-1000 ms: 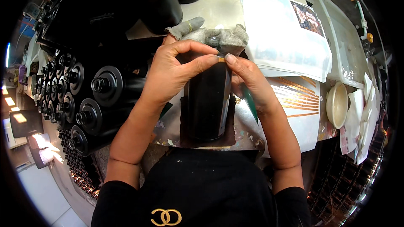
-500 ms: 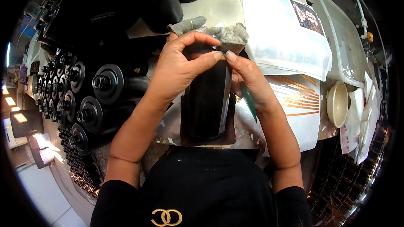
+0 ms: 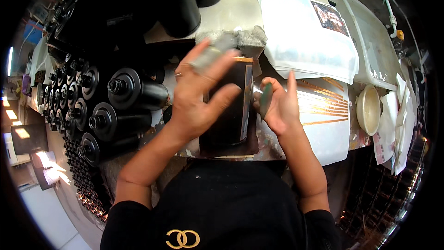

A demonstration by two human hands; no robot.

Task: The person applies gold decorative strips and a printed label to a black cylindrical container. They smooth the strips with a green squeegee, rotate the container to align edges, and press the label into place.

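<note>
A glossy black cylinder (image 3: pixel 226 120), probably a bottle, lies on a dark pad in front of me. A narrow gold strip (image 3: pixel 245 59) crosses its far end. Over its left side hovers my left hand (image 3: pixel 189 97), fingers spread and partly smeared by motion, with nothing visible in it. To the right of the cylinder, my right hand (image 3: pixel 284 106) keeps a thin green scraper (image 3: pixel 266 101) between its fingers, index finger raised. Grey knitted cloth (image 3: pixel 252 40) sits at the far end of the cylinder, partly behind my left fingers.
Black bottles with threaded necks (image 3: pixel 125 87) are stacked at left. Larger black cylinders (image 3: pixel 180 7) stand at the back. On the right lie white sheets (image 3: pixel 300 28), gold strips on backing paper (image 3: pixel 328 103), a cream bowl (image 3: pixel 368 110) and a clear plastic tray (image 3: pixel 370 41).
Both hands have parted from the gold strip at the cylinder's far end. My left hand has opened and come left and nearer; my right hand has drawn nearer with the green scraper.
</note>
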